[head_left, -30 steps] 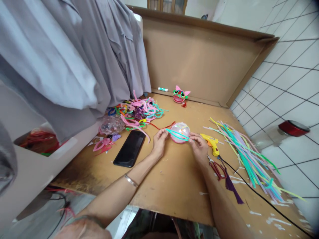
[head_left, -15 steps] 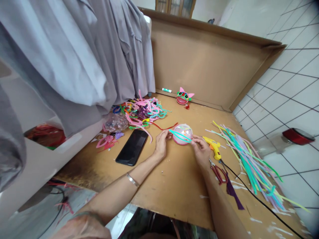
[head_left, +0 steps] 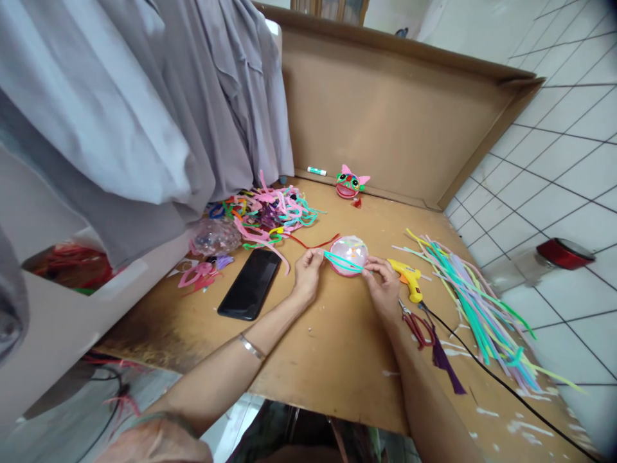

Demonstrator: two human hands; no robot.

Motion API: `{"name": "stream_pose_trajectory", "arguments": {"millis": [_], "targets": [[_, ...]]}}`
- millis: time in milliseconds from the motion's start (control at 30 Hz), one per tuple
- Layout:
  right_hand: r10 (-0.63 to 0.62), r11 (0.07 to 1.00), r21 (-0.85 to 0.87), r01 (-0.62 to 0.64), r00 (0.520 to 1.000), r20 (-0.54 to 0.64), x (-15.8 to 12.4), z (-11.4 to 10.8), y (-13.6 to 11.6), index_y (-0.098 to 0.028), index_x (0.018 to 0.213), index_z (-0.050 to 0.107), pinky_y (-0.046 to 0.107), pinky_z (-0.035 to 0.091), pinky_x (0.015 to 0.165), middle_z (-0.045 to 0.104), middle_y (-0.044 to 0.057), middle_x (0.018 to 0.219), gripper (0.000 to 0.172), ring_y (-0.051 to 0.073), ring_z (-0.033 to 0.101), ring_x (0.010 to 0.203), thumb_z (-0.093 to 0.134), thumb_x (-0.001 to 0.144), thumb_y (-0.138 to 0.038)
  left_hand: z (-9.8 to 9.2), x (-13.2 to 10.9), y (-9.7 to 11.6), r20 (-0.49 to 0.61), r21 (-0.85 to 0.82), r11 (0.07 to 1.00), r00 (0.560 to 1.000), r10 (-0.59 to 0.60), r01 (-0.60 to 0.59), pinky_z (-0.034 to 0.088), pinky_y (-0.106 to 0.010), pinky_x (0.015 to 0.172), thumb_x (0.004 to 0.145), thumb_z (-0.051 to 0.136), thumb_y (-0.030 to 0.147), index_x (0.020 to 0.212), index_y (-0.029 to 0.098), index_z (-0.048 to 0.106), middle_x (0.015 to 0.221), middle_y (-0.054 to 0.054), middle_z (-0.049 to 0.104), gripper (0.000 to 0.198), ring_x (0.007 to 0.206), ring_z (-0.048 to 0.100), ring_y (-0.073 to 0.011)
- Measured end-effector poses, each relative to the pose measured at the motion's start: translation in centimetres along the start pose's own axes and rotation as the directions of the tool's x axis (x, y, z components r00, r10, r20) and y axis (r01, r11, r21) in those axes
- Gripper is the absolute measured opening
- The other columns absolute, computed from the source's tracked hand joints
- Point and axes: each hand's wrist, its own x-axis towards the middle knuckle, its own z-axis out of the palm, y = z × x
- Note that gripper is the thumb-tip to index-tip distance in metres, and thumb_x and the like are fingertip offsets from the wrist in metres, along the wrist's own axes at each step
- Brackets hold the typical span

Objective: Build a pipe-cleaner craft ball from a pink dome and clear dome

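Between my two hands stretches a turquoise pipe cleaner (head_left: 343,262), folded into a narrow loop. My left hand (head_left: 307,273) pinches its left end, and my right hand (head_left: 380,278) pinches the right end. Right behind the loop sits a clear round plastic shell (head_left: 354,247) with a pink rim and small coloured bits showing in it. I cannot tell whether the loop touches the shell. A yellow glue gun (head_left: 409,280) lies just right of my right hand, with red-handled scissors (head_left: 418,326) nearer to me.
Several loose pipe cleaners (head_left: 472,302) lie at the right, a tangled pile (head_left: 274,209) at the back left. A black phone (head_left: 249,285) rests left of my left hand. A finished pipe-cleaner animal head (head_left: 349,184) and a glue stick (head_left: 317,171) stand by the cardboard wall (head_left: 361,109).
The turquoise loop still spans both hands, its right end a little lower against the shell. The whole view has shifted slightly, moving things left and up.
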Motion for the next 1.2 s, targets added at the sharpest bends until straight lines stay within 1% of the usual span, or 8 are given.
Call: {"name": "stream_pose_trajectory", "arguments": {"millis": [167,300,533,733,867,1033,1100,1200], "targets": [[-0.011,0.999,-0.031,0.011,1.000,0.011,0.0,-0.1,-0.2,-0.022,0.078,0.064,0.043,0.047,0.094,0.065,0.007,0.101,0.013,0.022,0.061,0.101,0.062,0.083,-0.034,-0.1,0.2,-0.4,0.005,-0.047,0.996,0.997,-0.077,0.077,0.039,-0.023,0.065,0.072,0.070,0.042,0.064,0.017,0.054,0.060,0.003,0.051,0.031,0.060,0.045,-0.0097],[-0.007,0.999,-0.038,0.009,0.998,0.055,0.1,-0.5,0.1,-0.023,0.079,0.061,0.043,0.046,0.094,0.065,0.008,0.102,0.013,0.022,0.061,0.101,0.058,0.087,-0.032,-0.1,0.2,-0.6,0.036,-0.012,0.992,0.992,-0.124,0.125,0.040,-0.023,0.064,0.071,0.071,0.041,0.065,0.016,0.056,0.061,0.003,0.052,0.030,0.059,0.047,-0.0088],[-0.048,0.998,-0.038,0.054,0.989,0.137,0.3,-0.8,0.2,-0.024,0.083,0.061,0.042,0.045,0.096,0.065,0.008,0.104,0.010,0.023,0.060,0.105,0.054,0.089,-0.029,-0.3,0.6,-1.1,0.059,0.028,0.989,0.987,-0.146,0.145,0.041,-0.022,0.063,0.068,0.074,0.041,0.060,0.015,0.055,0.059,0.002,0.053,0.032,0.059,0.047,-0.0084],[-0.049,0.998,-0.033,0.057,0.978,0.204,0.3,-0.9,0.0,-0.024,0.084,0.061,0.042,0.045,0.097,0.063,0.008,0.109,0.011,0.023,0.059,0.110,0.053,0.089,-0.028,-0.3,0.8,-1.1,0.026,-0.047,0.980,0.981,-0.192,0.193,0.046,-0.024,0.073,0.068,0.073,0.032,0.061,0.016,0.054,0.059,0.005,0.052,0.026,0.061,0.050,-0.0082],[-0.037,0.999,-0.025,0.042,0.981,0.191,0.3,-0.9,0.0,-0.024,0.082,0.060,0.041,0.045,0.095,0.064,0.008,0.108,0.011,0.024,0.059,0.109,0.054,0.088,-0.030,-0.4,0.9,-1.2,0.033,-0.077,0.975,0.978,-0.205,0.207,0.047,-0.029,0.083,0.066,0.072,0.032,0.065,0.017,0.056,0.066,0.002,0.059,0.022,0.071,0.057,-0.0114],[-0.031,0.999,-0.021,0.035,0.985,0.169,0.3,-0.8,-0.3,-0.024,0.081,0.061,0.042,0.045,0.096,0.065,0.007,0.105,0.012,0.023,0.060,0.107,0.054,0.088,-0.032,-0.5,1.2,-1.3,0.023,-0.058,0.979,0.980,-0.196,0.197,0.046,-0.030,0.089,0.065,0.070,0.032,0.073,0.017,0.063,0.088,-0.004,0.069,0.019,0.088,0.061,-0.0156],[-0.032,0.999,-0.020,0.035,0.987,0.160,0.3,-0.7,-0.4,-0.024,0.082,0.060,0.043,0.045,0.096,0.066,0.008,0.104,0.013,0.023,0.061,0.105,0.053,0.089,-0.032,-0.6,1.3,-1.4,0.047,-0.027,0.984,0.983,-0.176,0.177,0.046,-0.031,0.088,0.066,0.069,0.034,0.073,0.017,0.062,0.087,-0.004,0.069,0.020,0.087,0.061,-0.0160],[-0.035,0.999,-0.018,0.038,0.989,0.143,0.2,-0.7,-0.6,-0.024,0.082,0.058,0.042,0.045,0.095,0.066,0.008,0.104,0.014,0.023,0.061,0.104,0.051,0.090,-0.033,-0.7,1.4,-1.6,0.068,0.002,0.990,0.987,-0.143,0.144,0.047,-0.030,0.083,0.066,0.068,0.035,0.071,0.017,0.060,0.076,-0.002,0.066,0.020,0.078,0.060,-0.0152]]}}
